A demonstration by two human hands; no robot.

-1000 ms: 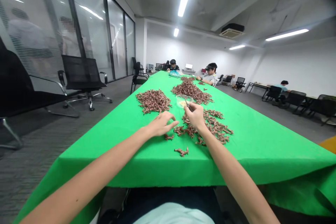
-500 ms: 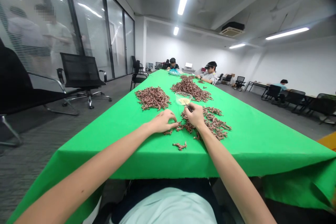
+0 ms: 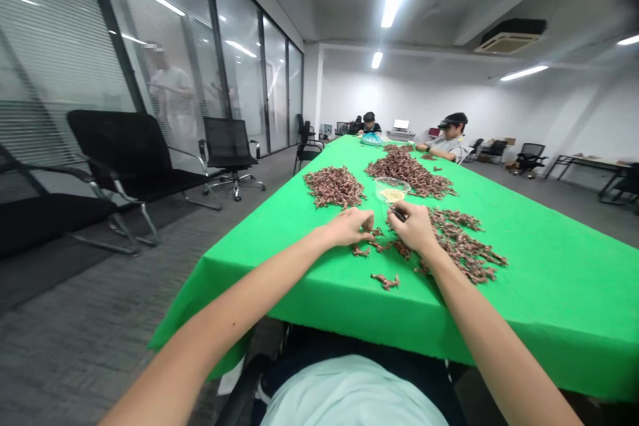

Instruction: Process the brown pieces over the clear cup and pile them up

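Left hand (image 3: 347,227) fingers curled, grip unclear, just beside brown twiggy pieces (image 3: 379,246) on green tablecloth (image 3: 549,293); right hand (image 3: 414,227) fingers closed on small dark tool (image 3: 398,213), near clear plastic bowl (image 3: 392,190); larger brown heaps (image 3: 334,187) farther up tablecloth

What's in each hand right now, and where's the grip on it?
The right hand holds a small dark tool in its fingers, the near end hidden by them. The left hand is by brown pieces; whether it holds one cannot be told.
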